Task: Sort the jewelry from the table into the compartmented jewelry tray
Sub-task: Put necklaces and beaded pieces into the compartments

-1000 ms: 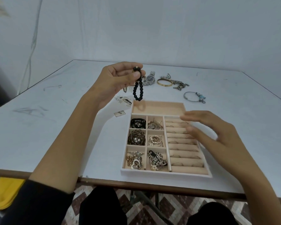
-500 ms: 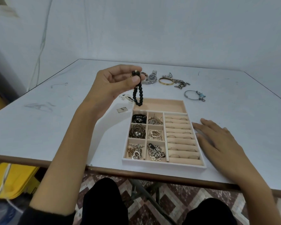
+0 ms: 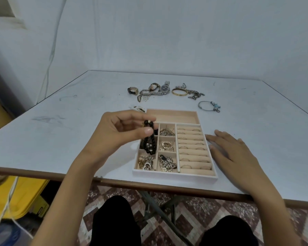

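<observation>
White scuffed table (image 3: pixel 60 139) against pale wall. Near edge: compartmented jewelry tray (image 3: pixel 174 174), small cells on left filled with chains, ring rolls on right. Above tray's left column: left hand (image 3: pixel 117 132), thumb and fingertips pinched on black bead bracelet (image 3: pixel 150 150), dangling blurred over middle-left cell. Just right of tray: right hand (image 3: pixel 233 153) flat on table, fingers straight, gripping nothing. Far side, loose: watches (image 3: pixel 164 88), gold bangle (image 3: pixel 179 92), silver charm bangle (image 3: pixel 209 106).
</observation>
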